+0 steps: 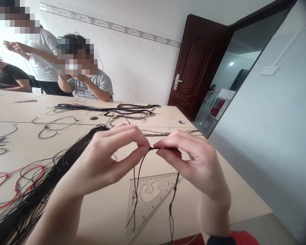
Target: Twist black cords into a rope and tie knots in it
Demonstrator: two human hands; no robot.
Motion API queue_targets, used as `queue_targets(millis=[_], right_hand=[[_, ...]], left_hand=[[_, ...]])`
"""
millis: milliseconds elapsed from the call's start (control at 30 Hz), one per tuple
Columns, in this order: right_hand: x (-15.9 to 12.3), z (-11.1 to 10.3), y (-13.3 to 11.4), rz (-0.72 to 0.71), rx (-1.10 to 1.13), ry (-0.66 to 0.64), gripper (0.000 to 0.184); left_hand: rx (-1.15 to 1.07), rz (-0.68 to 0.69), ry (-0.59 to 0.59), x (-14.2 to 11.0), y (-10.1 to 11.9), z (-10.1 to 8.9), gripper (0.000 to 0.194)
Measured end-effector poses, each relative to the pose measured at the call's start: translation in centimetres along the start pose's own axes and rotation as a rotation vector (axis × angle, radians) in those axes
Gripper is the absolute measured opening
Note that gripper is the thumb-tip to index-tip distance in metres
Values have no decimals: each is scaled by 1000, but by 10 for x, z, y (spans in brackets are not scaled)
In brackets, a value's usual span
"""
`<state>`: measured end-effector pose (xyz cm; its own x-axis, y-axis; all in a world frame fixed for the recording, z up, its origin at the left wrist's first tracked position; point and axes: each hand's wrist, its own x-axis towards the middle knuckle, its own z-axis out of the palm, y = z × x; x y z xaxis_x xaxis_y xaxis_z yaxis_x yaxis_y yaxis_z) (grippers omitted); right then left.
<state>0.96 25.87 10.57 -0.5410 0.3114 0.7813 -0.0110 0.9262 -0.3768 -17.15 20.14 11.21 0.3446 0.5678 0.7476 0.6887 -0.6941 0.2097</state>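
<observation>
closest to the eye, two bare forearms (63, 211) rise over the pale, wood-toned bench (104, 211), and between them a thin, black, knotted cord (170, 208) is held up in the air. part of it hangs in front of a clear plastic drafting triangle (145, 204), fine tails dangling on one side and a knotted length dropping on the other. the fingers of the left hand (112, 153) are clamped, thumb against forefinger, on the cord right beside a tiny knot (151, 148); those of the right hand (193, 163) close on the stretch just past it, though how hard they squeeze i can't tell.

i'd guess the cord weighs next to nothing and is soft, limp, perhaps a little slick. best to take it near the knot, tips only, where there's a bump to stop it sliding.

as for materials, the triangle is flat, see-through and straight-edged, with curved cut-outs. along the left lies a thick, stringy bundle of long black cords (73, 149), loose ends straying; beside it curls smooth, bright red cord (16, 187). farther back sprawls a thinner black tangle (91, 108).
</observation>
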Motion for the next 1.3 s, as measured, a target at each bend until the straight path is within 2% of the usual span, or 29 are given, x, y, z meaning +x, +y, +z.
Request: queue_targets(millis=[433,600,733,867,967,1033,1100,1167,1233,1300], right_hand=[[-1,-1,-3,48,-9,-41,8],[-1,-3,-1,55,0,-66,11],[-2,-4,-2,79,14,-108,14],[-2,-6,-4,127,39,-147,14],[2,-6,4,247,216,-274,16],[7,-4,16,311,468,-466,19],[13,-2,32,264,706,-686,21],[18,-3,48,190,776,-863,24],[19,-7,58,154,722,-888,24],[17,-14,62,220,582,-760,23]], left_hand=[[-12,45,-2,-1,-1,-1,14],[-11,13,3,1,0,0,14],[-45,17,50,0,-1,-1,16],[-148,-38,101,0,0,-1,13],[-375,-142,174,2,4,2,12],[-562,-257,265,3,5,4,11],[-704,-332,360,4,4,4,10],[-773,-350,404,4,1,2,9],[-773,-367,373,3,-4,-2,8],[-786,-408,316,3,-8,-3,7]])
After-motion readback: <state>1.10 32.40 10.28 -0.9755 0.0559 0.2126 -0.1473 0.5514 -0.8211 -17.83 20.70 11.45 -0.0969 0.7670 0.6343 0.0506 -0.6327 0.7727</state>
